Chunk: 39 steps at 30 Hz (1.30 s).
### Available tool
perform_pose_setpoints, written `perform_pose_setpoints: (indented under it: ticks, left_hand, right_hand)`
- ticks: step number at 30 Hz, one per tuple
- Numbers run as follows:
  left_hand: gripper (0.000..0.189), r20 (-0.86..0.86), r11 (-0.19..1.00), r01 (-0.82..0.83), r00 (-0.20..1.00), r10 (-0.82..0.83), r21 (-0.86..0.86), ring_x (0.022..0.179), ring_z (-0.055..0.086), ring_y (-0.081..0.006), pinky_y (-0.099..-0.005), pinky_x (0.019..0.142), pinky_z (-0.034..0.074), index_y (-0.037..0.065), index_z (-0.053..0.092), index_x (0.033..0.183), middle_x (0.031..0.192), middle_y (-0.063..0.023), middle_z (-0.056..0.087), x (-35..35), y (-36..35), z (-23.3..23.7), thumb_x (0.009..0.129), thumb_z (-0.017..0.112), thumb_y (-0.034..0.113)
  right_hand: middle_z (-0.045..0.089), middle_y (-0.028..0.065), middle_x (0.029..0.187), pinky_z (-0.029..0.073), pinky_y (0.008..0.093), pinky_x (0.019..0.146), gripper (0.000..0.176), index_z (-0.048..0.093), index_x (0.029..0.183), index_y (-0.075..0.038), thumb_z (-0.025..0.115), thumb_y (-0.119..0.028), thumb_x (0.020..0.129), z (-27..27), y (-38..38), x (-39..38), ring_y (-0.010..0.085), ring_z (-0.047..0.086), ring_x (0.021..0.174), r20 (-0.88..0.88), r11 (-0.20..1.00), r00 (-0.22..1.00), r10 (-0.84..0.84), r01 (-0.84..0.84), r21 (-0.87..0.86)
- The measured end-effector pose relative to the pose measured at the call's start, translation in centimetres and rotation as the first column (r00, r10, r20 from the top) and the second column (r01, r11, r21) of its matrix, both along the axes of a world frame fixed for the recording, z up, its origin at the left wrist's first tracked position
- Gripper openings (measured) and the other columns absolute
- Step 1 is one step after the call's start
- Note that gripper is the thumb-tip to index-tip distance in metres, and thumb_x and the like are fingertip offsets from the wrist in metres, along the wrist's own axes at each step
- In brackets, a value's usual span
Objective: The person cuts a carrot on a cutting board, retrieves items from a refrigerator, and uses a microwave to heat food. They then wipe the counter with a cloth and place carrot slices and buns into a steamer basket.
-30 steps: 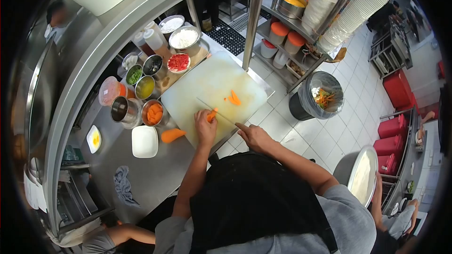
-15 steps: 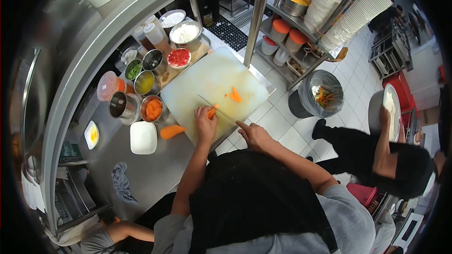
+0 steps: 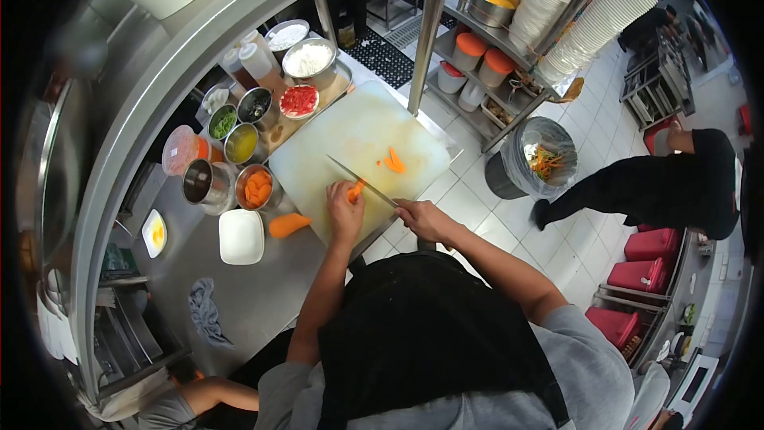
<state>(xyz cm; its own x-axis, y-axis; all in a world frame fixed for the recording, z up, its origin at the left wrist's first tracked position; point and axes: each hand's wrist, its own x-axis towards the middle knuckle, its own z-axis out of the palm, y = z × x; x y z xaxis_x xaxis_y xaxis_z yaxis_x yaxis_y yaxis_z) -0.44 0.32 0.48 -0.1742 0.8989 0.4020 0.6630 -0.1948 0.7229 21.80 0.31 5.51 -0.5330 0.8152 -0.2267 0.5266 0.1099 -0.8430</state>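
Note:
My left hand (image 3: pixel 344 202) is closed on a piece of carrot (image 3: pixel 355 191) and presses it to the white cutting board (image 3: pixel 318 139). In my right hand (image 3: pixel 422 218) is the handle of a knife (image 3: pixel 362 181), its long blade crossing the board against the carrot. A few cut carrot pieces (image 3: pixel 394 161) lie farther up the board, beyond the blade. A larger peeled carrot (image 3: pixel 288 225) rests at the left edge of the board. Beside it stand a metal cup of carrot pieces (image 3: pixel 258 189) and a white square dish (image 3: pixel 241 236).
Left of the board are cups of chopped greens (image 3: pixel 224 122) and yellow liquid (image 3: pixel 242 143), plus a bowl of red pieces (image 3: pixel 299 101). A grey cloth (image 3: pixel 205 310) lies on the steel counter. A lined bin (image 3: pixel 532 161) stands right; a person in black (image 3: pixel 660 191) is beyond it.
The knife blade has shifted slightly, its tip a little farther up the board. The person at the right has moved up and away, and the large bowl they carried is out of sight.

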Motion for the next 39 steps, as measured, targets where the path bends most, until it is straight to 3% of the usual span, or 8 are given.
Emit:
perform_pose_setpoints:
  ticks: [3,5,9,11,20,23,35,39]
  left_hand:
    - [0.026,-0.037,1.0,0.006,0.999,-0.006,-0.012,0.098,0.056,-0.0397,-0.047,0.086,0.047,-0.002,0.062,0.099,0.101,-0.0182,0.062,-0.1,0.1,-0.2,0.075,0.068,-0.003]
    - [0.029,-0.04,1.0,-0.004,0.999,0.005,0.023,0.099,0.056,-0.0392,-0.0468,0.088,0.048,-0.001,0.063,0.103,0.103,-0.0182,0.062,-0.1,0.1,-0.6,0.075,0.068,-0.003]
    - [0.033,-0.05,1.0,-0.003,0.999,0.003,0.0,0.102,0.056,-0.0384,-0.0465,0.091,0.047,0.0,0.063,0.108,0.106,-0.0178,0.061,-0.4,-0.3,-0.1,0.076,0.069,-0.002]
    - [0.03,-0.034,0.999,0.042,0.999,-0.042,-0.017,0.104,0.056,-0.0375,-0.0451,0.092,0.047,-0.001,0.063,0.109,0.107,-0.0173,0.061,-0.6,-0.5,0.0,0.08,0.07,0.002]
    - [0.028,-0.238,1.0,0.004,0.971,-0.002,0.007,0.105,0.055,-0.0371,-0.0464,0.092,0.046,0.001,0.062,0.106,0.11,-0.0163,0.058,-0.7,-1.3,0.3,0.08,0.073,0.002]
    - [0.028,-0.191,1.0,0.008,0.981,-0.009,-0.002,0.105,0.055,-0.0372,-0.0464,0.091,0.046,0.0,0.061,0.105,0.108,-0.0164,0.057,-0.9,-1.5,0.3,0.079,0.073,0.002]
    - [0.03,-0.338,0.996,-0.028,0.94,0.053,0.081,0.103,0.055,-0.0374,-0.0447,0.091,0.047,-0.001,0.061,0.106,0.107,-0.0171,0.058,-1.8,-1.3,1.0,0.078,0.071,0.0]
    - [0.027,-0.086,0.996,-0.082,0.993,0.084,0.03,0.101,0.057,-0.0358,-0.0431,0.09,0.047,0.0,0.062,0.103,0.104,-0.0155,0.061,-2.3,-0.8,0.6,0.078,0.073,0.0]
  right_hand:
    - [0.068,0.0265,0.094,0.054,0.0493,0.079,0.037,0.059,0.131,-0.003,0.05,-0.026,0.104,1.1,0.2,0.2,0.0438,0.067,0.084,-0.022,1.0,1.0,0.008,-0.008,-0.007]
    - [0.069,0.0222,0.092,0.054,0.0466,0.076,0.036,0.06,0.129,-0.003,0.049,-0.029,0.105,4.3,0.2,0.4,0.0352,0.069,0.079,0.006,0.868,0.992,-0.127,0.114,-0.484]
    - [0.07,0.0181,0.087,0.055,0.0425,0.072,0.038,0.06,0.13,-0.004,0.048,-0.031,0.106,4.8,-0.1,2.2,0.0261,0.069,0.071,0.028,0.894,0.984,-0.175,0.171,-0.414]
    - [0.071,0.0167,0.084,0.055,0.0398,0.068,0.039,0.06,0.132,-0.005,0.048,-0.031,0.106,4.8,-0.4,3.1,0.0248,0.068,0.065,0.038,0.98,0.988,-0.15,0.154,-0.128]
    - [0.068,0.0098,0.087,0.053,0.0319,0.054,0.045,0.053,0.144,-0.011,0.045,-0.035,0.108,3.3,-2.6,4.1,0.016,0.063,0.058,-0.065,0.908,0.994,-0.091,0.056,-0.416]
    - [0.068,0.0087,0.088,0.053,0.0302,0.054,0.044,0.054,0.144,-0.011,0.045,-0.035,0.108,1.3,-3.0,4.4,0.0153,0.063,0.057,-0.114,0.857,0.987,-0.114,0.04,-0.513]
    - [0.066,0.0054,0.084,0.051,0.0269,0.051,0.041,0.055,0.143,-0.011,0.046,-0.031,0.108,3.0,-4.3,7.7,0.0109,0.058,0.054,-0.024,0.863,0.975,-0.22,0.183,-0.471]
    - [0.068,0.0073,0.081,0.052,0.0286,0.053,0.035,0.06,0.127,-0.005,0.044,-0.031,0.108,2.3,-4.4,7.0,0.0129,0.061,0.055,-0.081,0.881,0.98,-0.179,0.123,-0.457]
